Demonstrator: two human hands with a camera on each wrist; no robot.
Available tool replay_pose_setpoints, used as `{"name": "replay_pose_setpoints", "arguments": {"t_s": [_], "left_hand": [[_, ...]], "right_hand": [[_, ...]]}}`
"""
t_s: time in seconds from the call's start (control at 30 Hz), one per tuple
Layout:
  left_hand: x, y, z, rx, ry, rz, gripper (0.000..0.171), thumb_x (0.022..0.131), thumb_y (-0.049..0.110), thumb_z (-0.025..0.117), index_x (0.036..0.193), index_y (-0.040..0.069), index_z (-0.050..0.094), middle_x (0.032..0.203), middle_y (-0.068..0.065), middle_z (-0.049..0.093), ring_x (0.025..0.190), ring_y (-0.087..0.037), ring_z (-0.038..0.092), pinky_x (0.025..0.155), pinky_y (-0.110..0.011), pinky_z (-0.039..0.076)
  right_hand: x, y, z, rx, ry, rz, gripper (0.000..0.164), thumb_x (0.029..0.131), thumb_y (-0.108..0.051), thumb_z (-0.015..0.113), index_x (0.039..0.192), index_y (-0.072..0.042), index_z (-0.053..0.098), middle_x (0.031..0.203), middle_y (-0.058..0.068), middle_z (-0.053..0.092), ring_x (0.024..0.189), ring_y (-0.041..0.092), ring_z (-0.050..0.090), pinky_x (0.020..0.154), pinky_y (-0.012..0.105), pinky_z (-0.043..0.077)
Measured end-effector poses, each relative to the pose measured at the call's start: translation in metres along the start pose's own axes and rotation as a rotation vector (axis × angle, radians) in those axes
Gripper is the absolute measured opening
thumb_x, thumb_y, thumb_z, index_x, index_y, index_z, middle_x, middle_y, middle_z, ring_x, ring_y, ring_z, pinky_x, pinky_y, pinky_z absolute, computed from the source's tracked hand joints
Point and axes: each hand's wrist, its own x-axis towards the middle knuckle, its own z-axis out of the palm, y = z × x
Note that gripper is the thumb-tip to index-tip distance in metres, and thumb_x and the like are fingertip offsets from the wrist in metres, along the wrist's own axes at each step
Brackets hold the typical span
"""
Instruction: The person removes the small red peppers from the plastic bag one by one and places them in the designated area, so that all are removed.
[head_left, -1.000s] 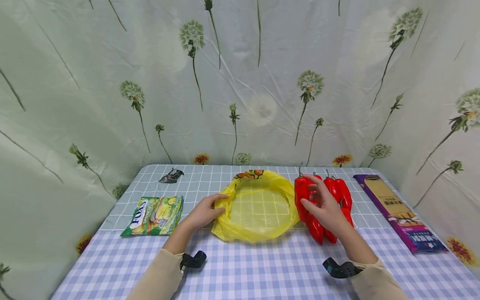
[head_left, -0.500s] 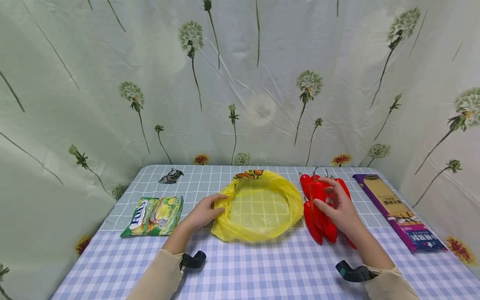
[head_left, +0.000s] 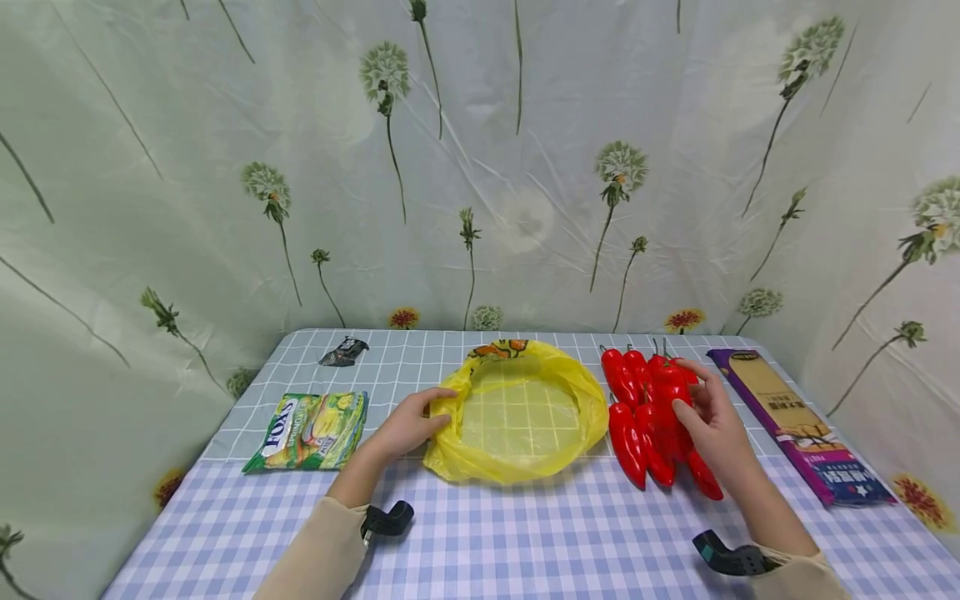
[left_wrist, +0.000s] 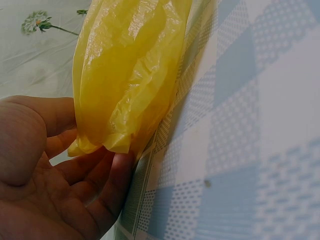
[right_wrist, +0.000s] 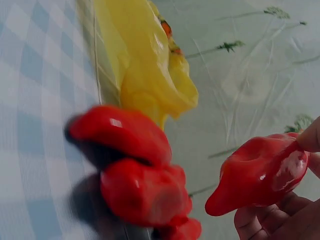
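Note:
On the table's middle lies a yellow plastic bag (head_left: 510, 472), its mouth spread wide in a ring. My left hand (head_left: 408, 423) pinches the bag's left rim; the left wrist view shows the thumb and fingers (left_wrist: 107, 187) at its edge. At the right, my right hand (head_left: 716, 425) holds a red pepper (right_wrist: 262, 172) between thumb and fingers. In the right wrist view this pepper is raised apart from the other red peppers (right_wrist: 142, 192). Several of those peppers (head_left: 627, 443) lie in two rough rows right of the bag, partly hidden behind the held one.
A green and yellow FOX'S candy packet (head_left: 311, 432) lies left of the left hand, with a small black packet (head_left: 344, 352) behind it. A long purple and tan pasta package (head_left: 798, 425) lies along the right side. A flowered curtain (head_left: 525, 167) hangs behind the table.
My right hand has moved right with the held pepper, from beside the bag's right rim to above the right part of the pepper group. My left hand stays at the bag.

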Motion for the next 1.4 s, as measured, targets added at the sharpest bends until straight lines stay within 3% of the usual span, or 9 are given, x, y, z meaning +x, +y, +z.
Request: {"name": "replay_pose_setpoints", "arguments": {"t_s": [0.4,0.6,0.83,0.97,1.1,1.2,1.4], "left_hand": [[0.001,0.001,0.0,-0.003,0.0,0.0,0.039,0.096,0.012,0.062,0.135,0.015,0.062,0.147,-0.015,0.054,0.139,-0.036,0.046,0.114,-0.054,0.04],[0.001,-0.001,0.0,-0.001,0.001,0.01,0.039,0.096,0.012,0.062,0.134,0.015,0.062,0.146,-0.015,0.055,0.137,-0.036,0.048,0.112,-0.054,0.041],[0.001,0.0,-0.001,-0.004,0.008,0.018,0.039,0.096,0.011,0.062,0.135,0.014,0.062,0.146,-0.016,0.055,0.138,-0.037,0.047,0.114,-0.054,0.039],[0.0,-0.001,-0.001,-0.002,0.002,0.023,0.04,0.096,0.011,0.062,0.135,0.013,0.061,0.145,-0.017,0.055,0.137,-0.038,0.048,0.113,-0.054,0.041],[0.0,-0.002,-0.001,0.003,0.011,0.025,0.039,0.096,0.011,0.062,0.135,0.013,0.062,0.145,-0.017,0.055,0.137,-0.038,0.048,0.113,-0.054,0.041],[0.001,-0.002,-0.001,0.007,0.012,0.028,0.039,0.096,0.011,0.062,0.134,0.013,0.062,0.145,-0.017,0.055,0.137,-0.038,0.048,0.113,-0.054,0.04],[0.001,-0.002,-0.001,-0.009,-0.002,0.017,0.039,0.096,0.012,0.062,0.135,0.013,0.062,0.145,-0.016,0.055,0.137,-0.037,0.048,0.113,-0.053,0.041]], "right_hand": [[-0.004,0.024,-0.02,-0.029,0.072,0.003,0.051,0.106,-0.02,0.043,0.155,-0.029,0.033,0.146,0.024,0.044,0.102,-0.019,0.045,0.072,0.01,0.053],[-0.004,0.035,-0.026,-0.018,0.118,0.041,0.054,0.104,-0.025,0.051,0.154,-0.034,0.035,0.151,0.016,0.037,0.107,-0.018,0.04,0.074,0.003,0.049],[-0.006,0.043,-0.034,-0.073,0.112,0.096,0.063,0.102,-0.025,0.055,0.157,-0.034,0.027,0.147,0.023,0.041,0.103,-0.014,0.041,0.07,0.005,0.048],[-0.006,0.049,-0.037,-0.144,0.096,0.142,0.068,0.1,-0.022,0.057,0.159,-0.025,0.024,0.145,0.029,0.043,0.112,0.01,0.049,0.067,0.009,0.051],[-0.003,0.055,-0.038,-0.196,0.049,0.169,0.07,0.098,-0.019,0.06,0.158,-0.013,0.025,0.145,0.034,0.038,0.116,0.044,0.047,0.07,0.031,0.062],[-0.003,0.06,-0.039,-0.227,0.004,0.18,0.069,0.096,-0.016,0.061,0.156,-0.008,0.027,0.145,0.036,0.035,0.117,0.051,0.044,0.074,0.048,0.062],[-0.003,0.067,-0.04,-0.26,-0.071,0.191,0.07,0.097,-0.018,0.061,0.156,-0.006,0.026,0.143,0.037,0.035,0.118,0.051,0.044,0.079,0.054,0.06]]}}
